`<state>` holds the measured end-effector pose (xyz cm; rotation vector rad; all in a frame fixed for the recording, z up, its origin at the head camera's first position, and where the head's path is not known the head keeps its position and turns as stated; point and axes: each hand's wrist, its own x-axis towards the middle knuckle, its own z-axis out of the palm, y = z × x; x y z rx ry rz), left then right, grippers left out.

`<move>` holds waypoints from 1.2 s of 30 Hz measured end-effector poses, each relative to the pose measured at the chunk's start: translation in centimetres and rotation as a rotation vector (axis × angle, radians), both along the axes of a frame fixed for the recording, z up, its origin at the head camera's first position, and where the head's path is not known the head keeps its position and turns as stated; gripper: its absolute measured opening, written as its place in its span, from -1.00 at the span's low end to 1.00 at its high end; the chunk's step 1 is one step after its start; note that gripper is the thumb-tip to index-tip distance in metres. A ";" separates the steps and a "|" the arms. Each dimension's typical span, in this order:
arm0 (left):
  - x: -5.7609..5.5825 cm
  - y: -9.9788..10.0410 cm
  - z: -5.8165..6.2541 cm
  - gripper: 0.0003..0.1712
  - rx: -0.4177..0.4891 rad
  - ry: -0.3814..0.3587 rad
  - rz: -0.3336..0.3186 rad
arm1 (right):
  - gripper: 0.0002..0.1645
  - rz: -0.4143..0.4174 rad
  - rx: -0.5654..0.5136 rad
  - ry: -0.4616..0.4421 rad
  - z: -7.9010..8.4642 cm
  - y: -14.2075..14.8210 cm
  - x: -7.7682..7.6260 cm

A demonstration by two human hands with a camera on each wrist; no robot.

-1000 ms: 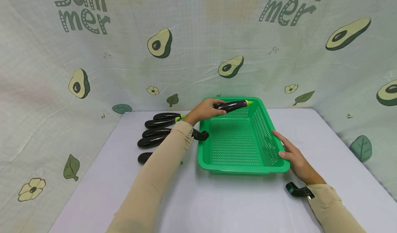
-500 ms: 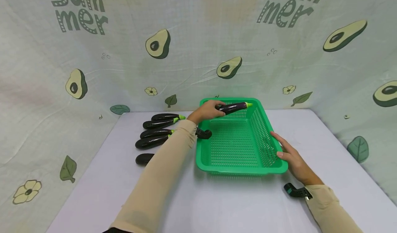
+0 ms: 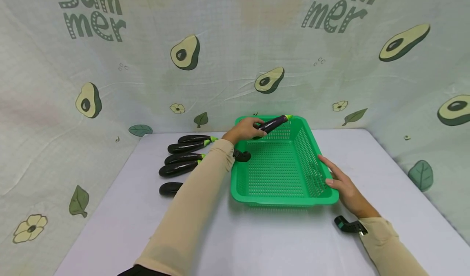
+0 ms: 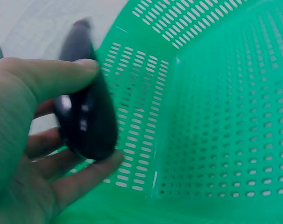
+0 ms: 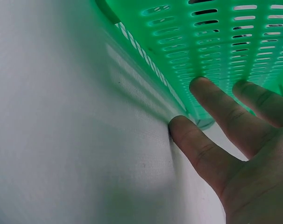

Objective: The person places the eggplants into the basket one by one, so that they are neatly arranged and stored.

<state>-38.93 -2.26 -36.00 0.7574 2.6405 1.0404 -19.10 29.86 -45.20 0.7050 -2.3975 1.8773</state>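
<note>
Gripping eggplant aloft, left hand; right hand straight-fingered against basket.

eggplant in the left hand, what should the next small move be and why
Probably lower the eggplant into the green basket: the left hand grips it at the basket's far left corner, the basket's visible floor is bare, and the right hand touches the right side.

Left arm stretched forward, left hand pinching, thumb opposed to fingers. Right hand lower, fingers straight (and spread apart).
</note>
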 end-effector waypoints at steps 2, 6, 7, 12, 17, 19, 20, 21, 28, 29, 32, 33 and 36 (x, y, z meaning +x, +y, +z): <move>-0.1 0.1 -0.1 -0.38 -0.018 0.024 0.023 | -0.23 -0.006 0.000 -0.006 0.0 -0.2 0.1; -0.1 0.4 -0.2 -0.39 -0.050 0.060 0.048 | -0.23 -0.013 0.004 -0.006 0.0 -0.2 0.1; -0.1 0.5 -0.2 -0.39 -0.057 0.062 0.047 | -0.23 -0.012 0.006 -0.004 -0.1 -0.2 0.0; -0.2 1.0 -0.2 -0.39 -0.146 0.113 0.033 | -0.23 -0.016 0.009 -0.005 -0.1 0.1 -0.1; -0.2 1.5 -0.5 -0.38 -0.268 0.168 0.016 | -0.24 -0.027 0.012 -0.008 0.0 0.3 -0.2; -0.3 1.6 -0.7 -0.38 -0.313 0.193 0.010 | -0.24 -0.026 0.011 -0.008 0.0 0.3 -0.2; -0.3 1.7 -0.8 -0.38 -0.329 0.199 0.005 | -0.24 -0.024 0.011 -0.008 0.0 0.3 -0.2; -0.2 1.7 -0.9 -0.37 -0.350 0.210 0.001 | -0.24 -0.023 0.011 -0.007 0.1 0.2 -0.2; 0.0 1.7 -1.1 -0.34 -0.396 0.207 -0.004 | -0.23 -0.024 0.014 -0.003 -0.1 0.1 -0.3; 0.0 1.7 -1.1 -0.34 -0.394 0.202 -0.004 | -0.24 -0.024 0.013 -0.003 -0.1 0.1 -0.3; 0.1 1.6 -1.1 -0.35 -0.399 0.191 -0.008 | -0.23 -0.023 0.013 0.000 -0.2 0.1 -0.2; 0.1 1.6 -1.1 -0.35 -0.404 0.186 -0.010 | -0.23 -0.021 0.012 0.000 -0.2 0.1 -0.2; 0.2 1.5 -1.1 -0.36 -0.418 0.174 -0.013 | -0.23 -0.020 0.011 0.002 -0.2 0.1 -0.2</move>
